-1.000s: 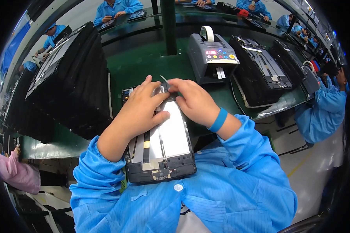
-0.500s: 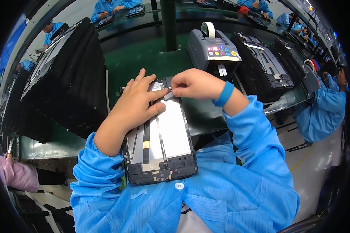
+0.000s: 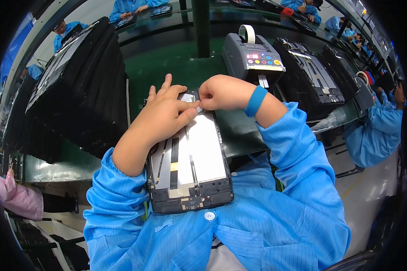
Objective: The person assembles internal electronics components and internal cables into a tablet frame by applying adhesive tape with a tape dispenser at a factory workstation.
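Observation:
In front of me lies an opened tablet [image 3: 206, 151], its silver inner plate facing up inside a black frame, its near end by my jacket. My left hand [image 3: 169, 108] rests over its far left part with fingers spread, index and thumb tips pressing near the far right corner. My right hand [image 3: 224, 93] is closed in a pinch at that corner, its fingertips meeting my left index finger. Between the fingertips shows a bit of a small pale strip of tape [image 3: 199, 109], mostly hidden by the fingers.
A grey tape dispenser [image 3: 253, 58] with lit buttons stands beyond my right hand, a strip sticking out. Tall stacks of tablet parts rise at left [image 3: 83, 86] and right [image 3: 314, 74]. A dark post [image 3: 202, 31] stands behind. Co-workers in blue [image 3: 373, 131] sit around.
My right fingers have closed down at the far corner, and the pale strip that showed between the hands is now mostly covered. The left hand stays on the tablet. The view has shifted slightly.

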A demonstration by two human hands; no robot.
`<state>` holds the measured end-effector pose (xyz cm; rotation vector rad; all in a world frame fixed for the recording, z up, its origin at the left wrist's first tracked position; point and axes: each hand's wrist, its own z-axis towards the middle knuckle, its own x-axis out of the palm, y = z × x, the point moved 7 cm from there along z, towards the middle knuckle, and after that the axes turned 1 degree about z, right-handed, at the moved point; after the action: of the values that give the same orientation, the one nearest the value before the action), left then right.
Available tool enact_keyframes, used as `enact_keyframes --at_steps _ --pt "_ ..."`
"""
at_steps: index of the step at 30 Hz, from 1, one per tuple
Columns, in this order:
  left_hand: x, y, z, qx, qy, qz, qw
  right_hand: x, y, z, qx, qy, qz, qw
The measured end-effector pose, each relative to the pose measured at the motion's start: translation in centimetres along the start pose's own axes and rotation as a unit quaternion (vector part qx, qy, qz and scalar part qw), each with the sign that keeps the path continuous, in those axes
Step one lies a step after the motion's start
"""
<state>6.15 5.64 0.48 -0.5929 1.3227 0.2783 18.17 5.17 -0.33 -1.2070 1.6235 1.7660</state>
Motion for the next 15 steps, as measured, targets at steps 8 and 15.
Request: enact_keyframes --at_steps 8,15 --pt "0.0 0.4 1.9 -0.054 0.022 -0.016 0.998 0.2 -2.9 -0.2 0.172 0.039 0.033 0.984" --pt "0.4 1.4 3.1 -0.081 0.042 -0.081 0.992 5.9 -5.4 -2.0 0.213 -0.005 0.454 0.865"
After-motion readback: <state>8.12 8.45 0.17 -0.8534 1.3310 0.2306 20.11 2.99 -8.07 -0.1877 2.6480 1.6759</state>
